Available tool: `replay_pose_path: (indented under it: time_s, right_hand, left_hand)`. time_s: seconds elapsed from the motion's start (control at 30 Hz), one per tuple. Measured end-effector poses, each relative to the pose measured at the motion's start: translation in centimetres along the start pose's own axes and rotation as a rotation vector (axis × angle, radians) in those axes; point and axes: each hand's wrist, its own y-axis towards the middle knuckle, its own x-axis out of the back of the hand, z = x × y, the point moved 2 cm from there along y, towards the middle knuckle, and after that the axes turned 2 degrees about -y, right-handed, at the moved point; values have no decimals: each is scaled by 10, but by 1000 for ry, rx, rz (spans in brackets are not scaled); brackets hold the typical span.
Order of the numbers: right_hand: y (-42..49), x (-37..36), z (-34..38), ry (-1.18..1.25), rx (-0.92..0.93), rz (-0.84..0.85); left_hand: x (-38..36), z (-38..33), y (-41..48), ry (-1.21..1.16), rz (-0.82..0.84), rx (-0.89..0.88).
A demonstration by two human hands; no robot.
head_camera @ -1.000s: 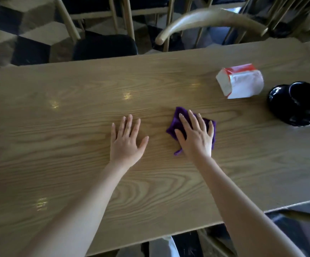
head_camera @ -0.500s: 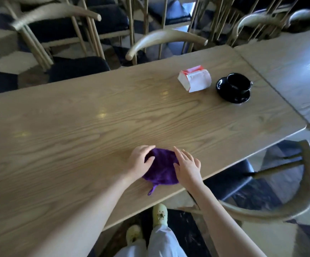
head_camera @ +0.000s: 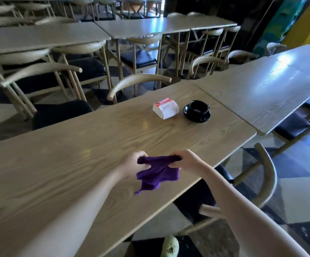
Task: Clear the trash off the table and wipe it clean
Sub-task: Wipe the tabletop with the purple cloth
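Note:
A purple cloth [head_camera: 158, 171] hangs just above the near edge of the wooden table [head_camera: 76, 154], stretched between both hands. My left hand [head_camera: 132, 165] grips its left upper corner and my right hand [head_camera: 186, 159] grips its right upper corner. The lower part of the cloth droops with a small tail at the bottom. Farther back on the table lies a white and red paper carton [head_camera: 166, 108] on its side. To its right stands a black cup on a black saucer [head_camera: 197, 110].
A second table [head_camera: 271, 86] butts against the right end. Wooden chairs with dark seats [head_camera: 139, 84] line the far side, and one chair [head_camera: 265, 175] stands at the near right. More tables and chairs fill the room behind. My shoe [head_camera: 170, 246] shows below the edge.
The cloth was flat on the table under my right hand; both hands gathered it and lifted it off the surface. The view has pulled back and tilted up.

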Motion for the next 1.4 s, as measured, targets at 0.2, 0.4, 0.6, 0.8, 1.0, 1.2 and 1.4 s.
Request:
replay_pose_path:
  time_s: [0.2,0.4,0.6,0.8,1.0,1.2,1.4]
  right_hand:
    - [-32,104,72,168,168,-104]
    - [-56,194,105,306,267,-254]
    - [-68,256,77,386,279,-298]
    - [-69,314,19,-102,144,-342]
    - [-48,380,-65,-46,30,-342]
    - [3,414,-168,205,-51,-328]
    - [70,395,-239,312,-97,-227]
  left_hand:
    - [62,-114,0,-31,-83,-332]
    - [106,-204,22,105,-143,-522]
    - [99,-266,51,152,-152,-592]
    - [42,-308,105,238,-104,-559]
    - [-31,-333,186,215,-112,-412]
    - [-101,-346,257,204,-128,-284]
    - [-160,-281,309,-138,-137,40]
